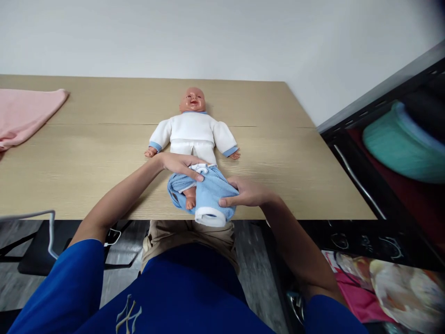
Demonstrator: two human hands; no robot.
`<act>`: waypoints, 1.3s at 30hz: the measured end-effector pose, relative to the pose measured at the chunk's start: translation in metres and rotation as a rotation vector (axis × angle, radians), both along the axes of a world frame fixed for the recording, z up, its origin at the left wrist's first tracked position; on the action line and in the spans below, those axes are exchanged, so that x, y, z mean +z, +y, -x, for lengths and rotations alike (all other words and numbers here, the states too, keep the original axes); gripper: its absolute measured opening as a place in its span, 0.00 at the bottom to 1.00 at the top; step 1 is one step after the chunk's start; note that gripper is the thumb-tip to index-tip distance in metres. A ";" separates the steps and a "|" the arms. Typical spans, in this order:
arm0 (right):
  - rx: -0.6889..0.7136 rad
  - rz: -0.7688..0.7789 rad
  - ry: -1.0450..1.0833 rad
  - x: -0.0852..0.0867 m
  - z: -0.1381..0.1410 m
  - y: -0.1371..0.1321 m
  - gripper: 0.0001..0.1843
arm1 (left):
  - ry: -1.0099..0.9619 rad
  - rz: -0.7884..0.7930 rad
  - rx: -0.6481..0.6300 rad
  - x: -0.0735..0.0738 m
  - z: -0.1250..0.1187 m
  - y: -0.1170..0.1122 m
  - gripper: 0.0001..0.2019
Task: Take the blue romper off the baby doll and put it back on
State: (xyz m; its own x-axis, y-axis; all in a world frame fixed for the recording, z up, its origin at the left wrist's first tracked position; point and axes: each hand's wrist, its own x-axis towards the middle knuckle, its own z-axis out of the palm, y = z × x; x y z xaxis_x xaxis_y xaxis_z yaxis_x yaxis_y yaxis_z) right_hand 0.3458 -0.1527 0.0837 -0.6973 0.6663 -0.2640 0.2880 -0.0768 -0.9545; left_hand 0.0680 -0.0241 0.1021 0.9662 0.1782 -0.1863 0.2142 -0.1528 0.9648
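Left hand (182, 165) gripping waistband (207, 169) of blue pants (216, 189), right hand (247, 191) gripping pants' side, probably to hold fabric spread. One cuff (210, 217) over near edge of table (295, 176); one bare foot (190, 202) showing. One doll (192, 126) on back, feet nearest, likely for reach. One pink cloth (26, 111) left, nearer far edge.

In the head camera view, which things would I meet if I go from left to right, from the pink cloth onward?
Pink cloth → left hand → light-blue garment → right hand → teal rounded object.
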 end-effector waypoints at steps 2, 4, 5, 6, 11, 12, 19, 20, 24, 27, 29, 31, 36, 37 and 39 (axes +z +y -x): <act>-0.073 0.003 0.051 -0.005 0.000 -0.003 0.29 | -0.011 0.037 0.017 -0.006 -0.002 -0.001 0.28; -0.238 0.032 0.151 -0.014 0.003 -0.009 0.31 | -0.021 0.082 0.061 -0.014 -0.004 -0.003 0.32; -0.326 0.065 0.204 -0.019 0.005 -0.012 0.32 | -0.026 0.109 0.086 -0.017 -0.005 -0.003 0.34; -0.395 0.109 0.252 -0.023 0.008 -0.015 0.32 | -0.031 0.140 0.102 -0.021 -0.005 -0.003 0.37; -0.413 0.235 0.326 -0.032 0.016 -0.022 0.33 | -0.037 0.215 0.008 -0.028 -0.006 0.000 0.43; -0.391 0.223 0.301 -0.032 0.015 -0.022 0.34 | -0.024 0.201 -0.022 -0.028 -0.006 0.001 0.40; -0.139 0.063 0.183 -0.009 0.009 -0.034 0.36 | -0.006 0.172 -0.102 -0.016 -0.006 -0.003 0.27; -0.172 0.042 0.169 -0.007 0.011 -0.039 0.33 | -0.013 0.168 -0.090 -0.016 -0.006 -0.004 0.27; -0.568 -0.038 0.140 -0.011 0.024 -0.058 0.23 | -0.039 0.152 0.002 -0.021 -0.008 -0.006 0.28; -0.867 -0.106 0.110 -0.024 0.033 -0.061 0.21 | -0.039 0.111 0.091 -0.021 -0.014 -0.012 0.27; -0.944 -0.167 0.061 -0.030 0.039 -0.063 0.22 | -0.029 0.081 0.098 -0.016 -0.020 -0.018 0.26; -0.978 -0.234 0.032 -0.032 0.044 -0.068 0.24 | -0.016 0.018 0.079 -0.009 -0.026 -0.027 0.29; -1.017 -0.328 -0.069 -0.039 0.054 -0.098 0.28 | 0.103 -0.281 0.147 -0.003 -0.033 -0.046 0.30; -1.026 -0.342 -0.121 -0.042 0.054 -0.104 0.27 | 0.142 -0.343 0.161 -0.004 -0.033 -0.049 0.29; -1.060 -0.393 -0.248 -0.051 0.051 -0.111 0.26 | 0.215 -0.465 0.174 -0.006 -0.033 -0.053 0.28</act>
State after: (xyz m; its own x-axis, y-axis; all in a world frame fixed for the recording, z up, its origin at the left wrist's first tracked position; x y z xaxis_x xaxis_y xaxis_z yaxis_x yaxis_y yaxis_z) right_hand 0.2946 -0.2638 0.0329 0.3023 0.9524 0.0394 0.4389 -0.1024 -0.8927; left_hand 0.1010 -0.0774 0.0958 0.8638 0.4429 -0.2401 0.4597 -0.4979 0.7354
